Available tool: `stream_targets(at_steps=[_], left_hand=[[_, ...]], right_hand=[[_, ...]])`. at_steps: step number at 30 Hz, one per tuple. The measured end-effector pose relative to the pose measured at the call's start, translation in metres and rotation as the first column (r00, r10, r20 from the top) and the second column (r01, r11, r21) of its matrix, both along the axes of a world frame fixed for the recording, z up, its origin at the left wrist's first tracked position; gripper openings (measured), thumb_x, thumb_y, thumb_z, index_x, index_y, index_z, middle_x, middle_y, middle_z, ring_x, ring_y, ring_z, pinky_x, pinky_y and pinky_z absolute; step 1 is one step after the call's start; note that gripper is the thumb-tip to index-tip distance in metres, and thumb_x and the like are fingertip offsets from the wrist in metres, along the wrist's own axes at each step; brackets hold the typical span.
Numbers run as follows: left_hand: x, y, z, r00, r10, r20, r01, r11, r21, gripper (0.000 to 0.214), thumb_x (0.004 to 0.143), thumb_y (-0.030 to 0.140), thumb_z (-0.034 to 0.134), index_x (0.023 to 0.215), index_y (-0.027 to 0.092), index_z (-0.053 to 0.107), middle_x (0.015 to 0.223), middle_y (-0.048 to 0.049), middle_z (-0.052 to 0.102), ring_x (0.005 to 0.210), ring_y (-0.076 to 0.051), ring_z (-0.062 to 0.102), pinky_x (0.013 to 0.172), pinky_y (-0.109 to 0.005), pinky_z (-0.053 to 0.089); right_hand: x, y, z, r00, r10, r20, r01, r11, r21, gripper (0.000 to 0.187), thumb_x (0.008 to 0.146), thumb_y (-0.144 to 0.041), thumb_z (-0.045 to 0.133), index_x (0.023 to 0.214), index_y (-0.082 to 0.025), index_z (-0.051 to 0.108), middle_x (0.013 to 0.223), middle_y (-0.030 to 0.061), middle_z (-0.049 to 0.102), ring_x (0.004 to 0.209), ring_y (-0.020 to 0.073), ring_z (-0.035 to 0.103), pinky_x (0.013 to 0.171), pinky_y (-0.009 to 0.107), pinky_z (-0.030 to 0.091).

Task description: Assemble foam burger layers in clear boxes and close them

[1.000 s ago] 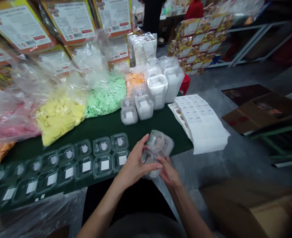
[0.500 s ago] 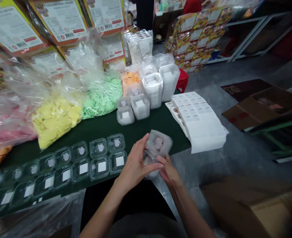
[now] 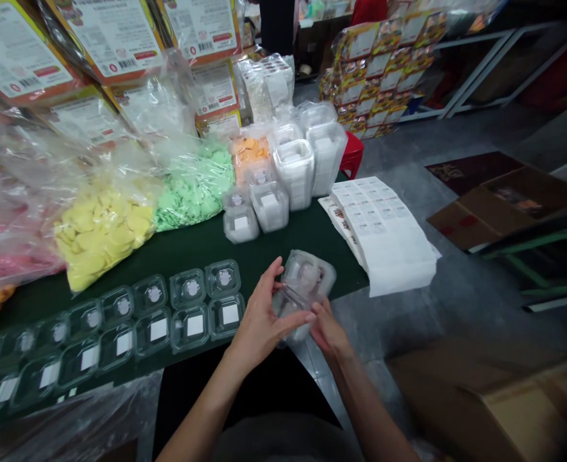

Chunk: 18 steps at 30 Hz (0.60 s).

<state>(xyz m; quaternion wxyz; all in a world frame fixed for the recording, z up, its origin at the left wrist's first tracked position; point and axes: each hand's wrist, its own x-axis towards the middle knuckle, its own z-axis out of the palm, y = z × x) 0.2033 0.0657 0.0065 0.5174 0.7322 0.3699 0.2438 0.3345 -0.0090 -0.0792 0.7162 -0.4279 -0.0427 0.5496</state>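
A clear plastic clamshell container [image 3: 319,273], perhaps several nested together, is tilted open between my hands above the table's front edge. Its lid carries a blurred sticker. My left hand [image 3: 257,317] grips the left side near the hinge, fingers on the far side and thumb stretched across the front. On the lower right edge, my right hand [image 3: 330,332] pinches the plastic with thumb and fingers. To the left, open clamshells [image 3: 180,326] lie in a row on the dark green table [image 3: 177,247], with round stickers on the lids and white labels on the bases.
Nested clamshell stacks [image 3: 293,170] stand at the back, beside bags of green pieces [image 3: 194,186] and yellow pieces [image 3: 103,234]. Label sheets [image 3: 384,237] lie at the table's right end. Cardboard boxes [image 3: 485,199] and a red stool [image 3: 352,154] stand beyond.
Both hands stay on the clamshell and have shifted slightly. Its lid sticker looks more blurred, and the left fingers sit closer to the hinge. The whole view has moved a little.
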Motion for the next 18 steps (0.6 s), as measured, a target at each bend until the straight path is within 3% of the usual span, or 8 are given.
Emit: stream_targets(at_steps=[4, 10, 18], left_hand=[[0.001, -0.002, 0.001, 0.997, -0.055, -0.047, 0.059, 0.994, 0.095, 0.1, 0.077, 0.048, 0.083, 0.158, 0.033, 0.027, 0.153, -0.012, 0.042, 0.128, -0.029, 0.052, 0.111, -0.05, 0.043], [-0.007, 0.003, -0.002, 0.998, -0.052, 0.04, 0.054, 0.998, -0.043, 0.103, 0.073, 0.047, 0.086, 0.157, 0.034, 0.028, 0.151, -0.0107, 0.044, 0.12, -0.024, 0.056, 0.108, -0.044, 0.047], [-0.009, 0.003, 0.002, 0.997, -0.07, 0.031, 0.071, 0.996, -0.044, 0.104, 0.072, 0.044, 0.088, 0.157, 0.034, 0.03, 0.149, -0.0119, 0.046, 0.119, -0.026, 0.057, 0.106, -0.047, 0.048]], right_hand=[[-0.001, -0.001, -0.002, 1.0, 0.003, 0.031, -0.004, 1.0, 0.023, 0.052, 0.059, -0.033, 0.093, 0.104, -0.028, 0.069, 0.107, 0.0028, 0.078, 0.106, 0.0279, 0.071, 0.103, 0.045, 0.052], [-0.005, -0.001, -0.001, 0.999, -0.005, 0.043, 0.006, 1.0, -0.02, 0.054, 0.059, -0.036, 0.093, 0.107, -0.027, 0.069, 0.105, 0.0025, 0.078, 0.103, 0.0273, 0.072, 0.1, 0.045, 0.053], [-0.004, -0.002, 0.002, 0.999, -0.013, 0.047, 0.012, 1.0, 0.019, 0.057, 0.055, -0.033, 0.095, 0.105, -0.027, 0.068, 0.102, 0.0033, 0.079, 0.1, 0.0289, 0.073, 0.102, 0.049, 0.053]])
